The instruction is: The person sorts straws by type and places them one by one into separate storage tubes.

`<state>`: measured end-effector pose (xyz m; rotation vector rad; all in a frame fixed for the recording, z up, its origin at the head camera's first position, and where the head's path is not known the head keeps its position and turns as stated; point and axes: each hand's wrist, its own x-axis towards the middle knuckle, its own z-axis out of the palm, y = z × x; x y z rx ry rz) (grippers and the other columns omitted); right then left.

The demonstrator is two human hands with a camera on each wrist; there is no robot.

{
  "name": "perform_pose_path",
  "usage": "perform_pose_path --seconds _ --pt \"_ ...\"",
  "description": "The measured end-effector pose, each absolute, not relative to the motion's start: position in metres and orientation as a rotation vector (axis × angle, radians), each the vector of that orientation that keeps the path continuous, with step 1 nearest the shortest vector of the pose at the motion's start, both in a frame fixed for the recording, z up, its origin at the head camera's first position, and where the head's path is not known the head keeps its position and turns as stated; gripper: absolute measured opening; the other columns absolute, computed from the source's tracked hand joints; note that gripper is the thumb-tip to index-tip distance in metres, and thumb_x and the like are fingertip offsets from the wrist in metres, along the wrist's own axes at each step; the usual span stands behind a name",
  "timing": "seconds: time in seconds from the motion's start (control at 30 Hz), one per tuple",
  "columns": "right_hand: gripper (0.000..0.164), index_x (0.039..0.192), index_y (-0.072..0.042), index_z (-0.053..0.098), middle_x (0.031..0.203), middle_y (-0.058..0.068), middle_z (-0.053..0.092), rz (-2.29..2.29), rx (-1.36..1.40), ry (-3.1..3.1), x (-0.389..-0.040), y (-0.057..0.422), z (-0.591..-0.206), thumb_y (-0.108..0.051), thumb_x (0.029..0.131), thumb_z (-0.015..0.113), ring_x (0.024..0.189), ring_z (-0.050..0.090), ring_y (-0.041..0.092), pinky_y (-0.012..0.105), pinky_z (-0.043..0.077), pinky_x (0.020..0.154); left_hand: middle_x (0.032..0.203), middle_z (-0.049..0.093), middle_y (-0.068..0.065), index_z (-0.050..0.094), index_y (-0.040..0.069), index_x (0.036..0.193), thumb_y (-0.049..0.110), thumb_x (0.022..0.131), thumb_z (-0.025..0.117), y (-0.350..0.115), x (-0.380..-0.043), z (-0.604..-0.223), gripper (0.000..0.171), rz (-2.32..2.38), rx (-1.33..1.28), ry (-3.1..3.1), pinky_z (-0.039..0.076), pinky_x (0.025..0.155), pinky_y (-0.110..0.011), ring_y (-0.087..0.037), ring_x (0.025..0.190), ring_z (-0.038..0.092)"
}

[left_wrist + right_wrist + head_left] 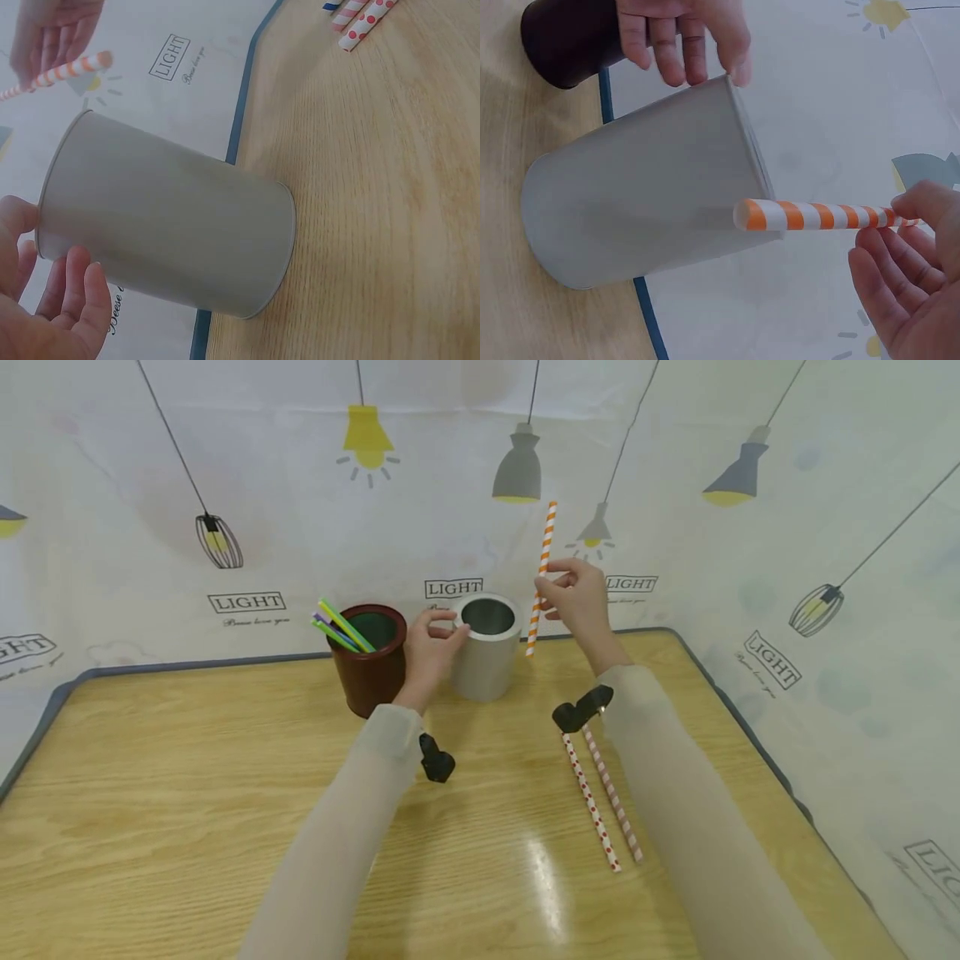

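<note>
My right hand [581, 597] pinches an orange-and-white striped paper straw [547, 539] between thumb and fingers. The straw stands nearly upright, slightly tilted, just right of a light grey cylindrical canister [480, 672]. Its lower end [769, 215] overlaps the canister's rim in the right wrist view, though the head view shows it apart. At the canister's left edge, my left hand [433, 652] holds the rim, thumb at the top and fingers along the outer side. Left of that hand is a dark brown cup [367, 681] with several green, yellow and purple straws [341, 628] leaning in it.
A red-dotted straw [592, 806] and a pink striped straw [615, 802] lie on the wooden table [187, 793]. Beside them, a blue striped end [333, 6] shows in the left wrist view. A lamp-printed wall covering [300, 510] stands behind the table.
</note>
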<state>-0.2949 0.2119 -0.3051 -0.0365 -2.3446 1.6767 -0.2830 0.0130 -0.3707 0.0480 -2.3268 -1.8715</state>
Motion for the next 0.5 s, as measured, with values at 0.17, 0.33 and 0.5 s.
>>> perform_pose_path --seconds 0.17,0.33,0.5 --pt "0.032 0.113 0.000 0.058 0.068 0.000 0.059 1.703 -0.062 -2.301 -0.308 0.207 -0.293 -0.012 0.084 0.065 0.054 0.060 0.011 0.023 0.053 0.050 0.087 0.060 -0.012 0.062 0.008 0.107 0.020 0.082 0.069 0.013 -0.282 -0.370 0.028 -1.863 0.037 -2.336 0.051 0.068 -0.034 -0.024 0.078 0.059" --pt "0.033 0.113 0.000 0.057 0.069 -0.001 0.060 1.723 -0.075 -2.235 -0.318 0.205 -0.285 -0.012 0.084 0.065 0.054 0.061 0.010 0.022 0.053 0.051 0.087 0.059 -0.012 0.062 0.008 0.108 0.021 0.083 0.069 0.014 -0.281 -0.369 0.029 -1.864 0.022 -2.333 0.050 0.065 -0.034 -0.023 0.076 0.058" --pt "0.033 0.114 -0.002 0.056 0.073 0.001 0.061 1.735 -0.099 -2.217 -0.327 0.202 -0.288 -0.014 0.085 0.064 0.057 0.062 0.012 0.023 0.054 0.054 0.087 0.058 -0.011 0.062 0.007 0.108 0.020 0.083 0.068 0.013 -0.282 -0.370 0.029 -1.863 0.025 -2.330 0.050 0.065 -0.033 -0.023 0.076 0.057"
